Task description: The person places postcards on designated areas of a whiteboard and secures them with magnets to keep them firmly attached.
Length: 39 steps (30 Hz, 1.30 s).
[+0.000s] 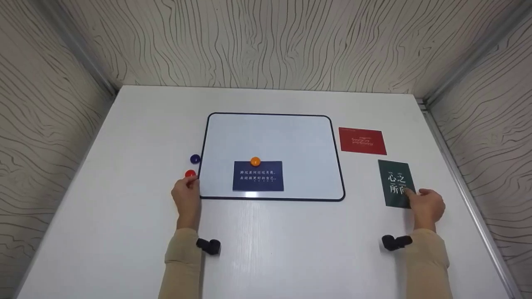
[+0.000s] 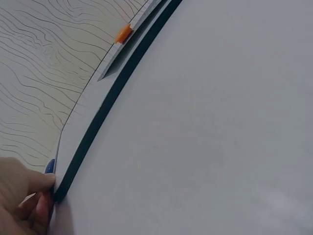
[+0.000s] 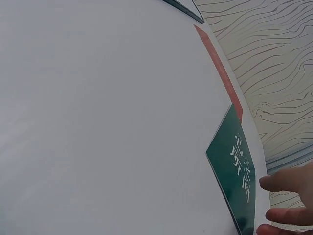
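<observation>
In the head view my left hand (image 1: 187,199) has its fingers curled at the near side of a red round magnet (image 1: 190,172), pinching it beside the left edge of a framed whiteboard (image 1: 270,137). That magnet is hidden behind the fingers in the left wrist view. A dark blue round magnet (image 1: 195,159) lies just beyond it. My right hand (image 1: 428,205) is at the right edge of a green card (image 1: 397,182) with white characters, a fingertip overlapping it. The right wrist view shows these fingers (image 3: 283,180) spread apart next to the card.
A navy card (image 1: 257,180) lies on the whiteboard, an orange magnet (image 1: 255,161) at its top edge. A red card (image 1: 362,141) lies right of the board, on the white table (image 1: 291,249). Wood-patterned walls (image 1: 266,45) stand around the table.
</observation>
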Available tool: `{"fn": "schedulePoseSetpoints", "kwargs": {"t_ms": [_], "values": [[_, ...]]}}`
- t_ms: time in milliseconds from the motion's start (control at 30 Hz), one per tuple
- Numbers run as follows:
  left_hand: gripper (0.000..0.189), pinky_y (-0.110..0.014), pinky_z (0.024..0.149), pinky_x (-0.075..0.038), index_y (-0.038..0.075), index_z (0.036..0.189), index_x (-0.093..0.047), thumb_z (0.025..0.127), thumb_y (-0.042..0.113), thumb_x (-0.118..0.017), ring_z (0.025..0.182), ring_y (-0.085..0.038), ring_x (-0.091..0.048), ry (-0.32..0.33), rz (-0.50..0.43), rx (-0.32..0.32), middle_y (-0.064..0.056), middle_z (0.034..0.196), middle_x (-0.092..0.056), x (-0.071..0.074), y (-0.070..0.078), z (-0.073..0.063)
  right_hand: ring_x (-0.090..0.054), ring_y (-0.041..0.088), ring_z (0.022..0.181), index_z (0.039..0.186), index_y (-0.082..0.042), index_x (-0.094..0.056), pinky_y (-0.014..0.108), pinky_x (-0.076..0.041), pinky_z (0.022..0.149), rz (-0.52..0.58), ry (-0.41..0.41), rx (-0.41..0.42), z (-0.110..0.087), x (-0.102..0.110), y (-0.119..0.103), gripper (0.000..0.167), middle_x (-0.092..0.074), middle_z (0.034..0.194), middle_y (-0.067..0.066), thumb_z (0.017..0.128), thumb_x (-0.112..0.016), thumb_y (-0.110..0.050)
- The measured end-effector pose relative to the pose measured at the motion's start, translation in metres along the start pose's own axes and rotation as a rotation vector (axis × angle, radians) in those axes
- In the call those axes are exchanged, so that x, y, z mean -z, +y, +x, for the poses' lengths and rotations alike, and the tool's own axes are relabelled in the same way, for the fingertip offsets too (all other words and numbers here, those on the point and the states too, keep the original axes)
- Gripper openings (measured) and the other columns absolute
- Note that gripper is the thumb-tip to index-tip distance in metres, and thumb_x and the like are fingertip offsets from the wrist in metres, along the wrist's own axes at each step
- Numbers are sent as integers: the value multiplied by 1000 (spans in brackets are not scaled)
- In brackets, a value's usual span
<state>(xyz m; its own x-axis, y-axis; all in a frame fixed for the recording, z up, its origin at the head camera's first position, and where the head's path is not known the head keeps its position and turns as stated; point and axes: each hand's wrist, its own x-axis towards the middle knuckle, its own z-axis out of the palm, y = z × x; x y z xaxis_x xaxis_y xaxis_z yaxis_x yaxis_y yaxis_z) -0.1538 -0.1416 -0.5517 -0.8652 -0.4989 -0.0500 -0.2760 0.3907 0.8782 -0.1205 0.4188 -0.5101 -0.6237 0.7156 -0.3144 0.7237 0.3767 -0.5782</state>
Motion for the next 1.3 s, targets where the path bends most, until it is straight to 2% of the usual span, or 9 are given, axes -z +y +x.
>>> {"fn": "schedulePoseSetpoints", "kwargs": {"t_ms": [67, 133, 400, 533, 867, 1000, 1100, 1200, 1300], "values": [[19, -37, 85, -54, -4, 108, -68, 93, 3, -57, 98, -29, -61, -2, 4, -6, -23, 105, -65, 0, -1, 0, -46, 43, 125, 140, 8, -40, 48, -43, 103, -28, -16, -3, -1, 0, 0, 62, -44, 142, 30, 95, -54, -32], [19, -37, 84, -54, -4, 107, -68, 93, 2, -57, 97, -29, -61, 2, 5, -17, -23, 104, -65, 1, -1, 1, -42, 45, 127, 139, 10, -40, 52, -38, 106, -60, -31, -4, -2, 1, -1, 66, -43, 142, 32, 94, -55, -36], [17, -34, 80, -54, -5, 104, -69, 92, 0, -59, 94, -30, -62, 22, 21, -47, -25, 102, -66, 0, -1, 0, -35, 43, 115, 136, 20, -33, 55, -40, 95, -194, -116, -79, -5, 5, -5, 99, -30, 138, 38, 85, -57, -61], [17, -32, 80, -55, -5, 104, -70, 91, 0, -59, 96, -30, -63, 31, 13, -59, -25, 103, -67, 0, -1, -1, -33, 42, 112, 138, 22, -26, 55, -41, 94, -203, -149, -106, -5, 5, -5, 111, -26, 140, 40, 81, -58, -68], [18, -35, 83, -56, -5, 105, -69, 92, 0, -58, 99, -31, -63, 27, 4, -39, -25, 105, -66, -1, -1, -1, -32, 41, 115, 141, 19, -24, 54, -38, 97, -143, -143, -142, -4, 3, -3, 106, -28, 138, 37, 81, -64, -59], [20, -39, 87, -56, -5, 108, -68, 93, 1, -57, 101, -30, -62, 8, -6, -18, -24, 107, -65, 0, 0, -2, -43, 36, 108, 141, 18, -28, 42, -44, 86, -99, -127, -146, -3, 6, -4, 98, -37, 142, 34, 83, -65, -52], [21, -40, 89, -56, -4, 110, -68, 93, 2, -57, 102, -30, -62, 0, -9, -11, -23, 108, -65, 1, 1, -3, -50, 31, 104, 140, 15, -34, 31, -44, 77, -32, -112, -150, -2, 9, -5, 88, -44, 142, 30, 85, -66, -45], [21, -41, 89, -56, -4, 110, -67, 93, 2, -57, 103, -31, -62, -1, -6, -15, -23, 109, -65, 1, 1, -2, -52, 25, 100, 141, 10, -37, 26, -44, 74, 60, -110, -177, 1, 12, -4, 77, -50, 134, 26, 87, -65, -38], [20, -40, 88, -56, -3, 110, -68, 93, 3, -57, 102, -30, -62, 1, -2, -16, -22, 108, -65, 1, 1, -3, -54, 15, 90, 144, 2, -37, 20, -47, 71, 204, -128, -232, 5, 14, -2, 71, -56, 115, 15, 87, -68, -28]]}}
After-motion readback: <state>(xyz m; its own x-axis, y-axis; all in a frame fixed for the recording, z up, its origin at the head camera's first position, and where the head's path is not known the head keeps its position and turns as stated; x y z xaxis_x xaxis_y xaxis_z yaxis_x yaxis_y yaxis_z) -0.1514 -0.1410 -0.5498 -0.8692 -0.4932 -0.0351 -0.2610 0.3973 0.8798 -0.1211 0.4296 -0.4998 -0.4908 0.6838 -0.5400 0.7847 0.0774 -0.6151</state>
